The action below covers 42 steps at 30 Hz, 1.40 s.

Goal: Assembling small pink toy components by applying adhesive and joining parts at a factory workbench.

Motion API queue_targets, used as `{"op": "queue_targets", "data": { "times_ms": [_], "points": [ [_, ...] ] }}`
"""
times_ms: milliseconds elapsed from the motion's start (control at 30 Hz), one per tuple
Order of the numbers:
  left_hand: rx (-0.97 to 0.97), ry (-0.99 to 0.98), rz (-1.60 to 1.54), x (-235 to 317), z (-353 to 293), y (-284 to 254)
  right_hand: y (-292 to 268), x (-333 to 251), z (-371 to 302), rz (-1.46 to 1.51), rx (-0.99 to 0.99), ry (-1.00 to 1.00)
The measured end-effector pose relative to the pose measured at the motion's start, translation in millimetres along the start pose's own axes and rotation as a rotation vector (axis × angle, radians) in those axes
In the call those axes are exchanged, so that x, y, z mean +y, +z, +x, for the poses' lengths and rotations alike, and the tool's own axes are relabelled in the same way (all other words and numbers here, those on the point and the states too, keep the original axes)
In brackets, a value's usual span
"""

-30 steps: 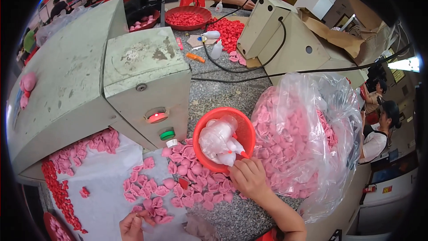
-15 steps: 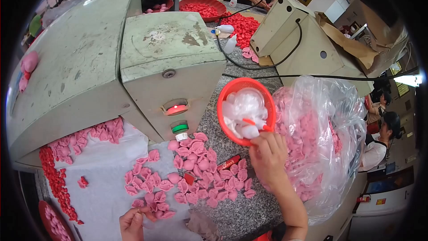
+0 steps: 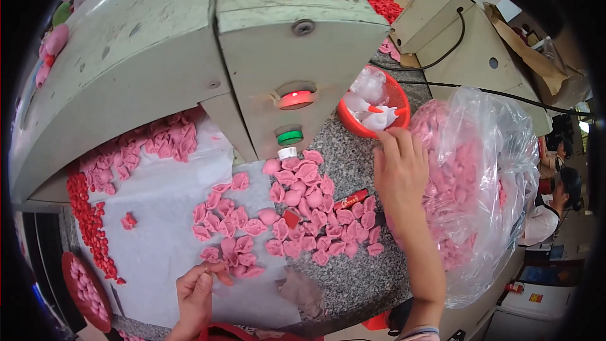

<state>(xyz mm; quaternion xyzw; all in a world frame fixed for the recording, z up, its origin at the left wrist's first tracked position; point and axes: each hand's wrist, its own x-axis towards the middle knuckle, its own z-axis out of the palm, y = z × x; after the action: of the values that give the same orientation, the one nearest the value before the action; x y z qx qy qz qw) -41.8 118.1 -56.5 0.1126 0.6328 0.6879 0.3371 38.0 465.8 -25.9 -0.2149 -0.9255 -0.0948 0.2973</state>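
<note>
My left hand (image 3: 194, 293) is closed in a pinch at the front of the work surface. A small pinkish piece (image 3: 221, 273) shows at its fingertips; its kind is unclear. Just beyond lie several pink folded, shell-shaped pieces (image 3: 230, 249), with round pink ones among them. My right hand (image 3: 402, 167) is at the near rim of a red plastic basket (image 3: 406, 96), back of the hand up, fingers apart and partly bent. Inside the basket are white squeeze bottles (image 3: 380, 118) with red tips and a crumpled clear plastic bag (image 3: 369, 86).
A large pale green machine (image 3: 136, 38) with red and green buttons overhangs the left side. Small red pieces (image 3: 91, 233) line white paper (image 3: 151, 256). A clear bag of pink pieces (image 3: 454, 183) stands right. A red marker-like stick (image 3: 351, 199) and a red dish (image 3: 104, 316) lie nearby.
The view has shifted, bringing the machine closer. My right hand has drawn back slightly from the red bottle tip at the basket, its fingers spreading. My left hand keeps its pinch.
</note>
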Motion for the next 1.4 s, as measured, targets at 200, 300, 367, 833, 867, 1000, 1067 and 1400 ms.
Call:
{"op": "queue_targets", "data": {
  "times_ms": [200,300,367,833,867,1000,1067,1400],
  "points": [
    [-0.069,0.01,-0.012,2.0,-1.9,1.1,22.1,-81.6,-47.7,0.442,-0.352,0.299],
    [-0.01,-0.049,-0.018,-3.3,-1.1,0.5,11.1,-118.5,-45.1,0.692,-0.467,0.402],
    [0.028,-0.07,-0.073,-6.0,4.1,2.2,-4.2,-146.8,-47.9,0.77,-0.451,0.404],
    [0.195,-0.044,-0.457,-15.9,11.7,-5.2,-29.0,-93.6,-105.8,0.16,-0.276,0.591],
    [0.186,-0.05,-0.463,-16.3,9.7,-3.5,-26.3,-100.9,-103.7,0.264,-0.273,0.615],
    [0.21,-0.006,-0.51,-23.8,9.3,-22.3,-15.2,-135.9,-81.7,0.635,-0.334,0.561],
    [0.239,0.081,-0.526,-19.6,14.4,-37.8,-23.8,-154.9,-71.8,0.865,-0.348,0.509],
    [0.393,0.328,-0.456,-14.3,21.6,-95.0,-72.0,-135.0,-137.5,0.401,-0.442,0.339]
  ]
}}
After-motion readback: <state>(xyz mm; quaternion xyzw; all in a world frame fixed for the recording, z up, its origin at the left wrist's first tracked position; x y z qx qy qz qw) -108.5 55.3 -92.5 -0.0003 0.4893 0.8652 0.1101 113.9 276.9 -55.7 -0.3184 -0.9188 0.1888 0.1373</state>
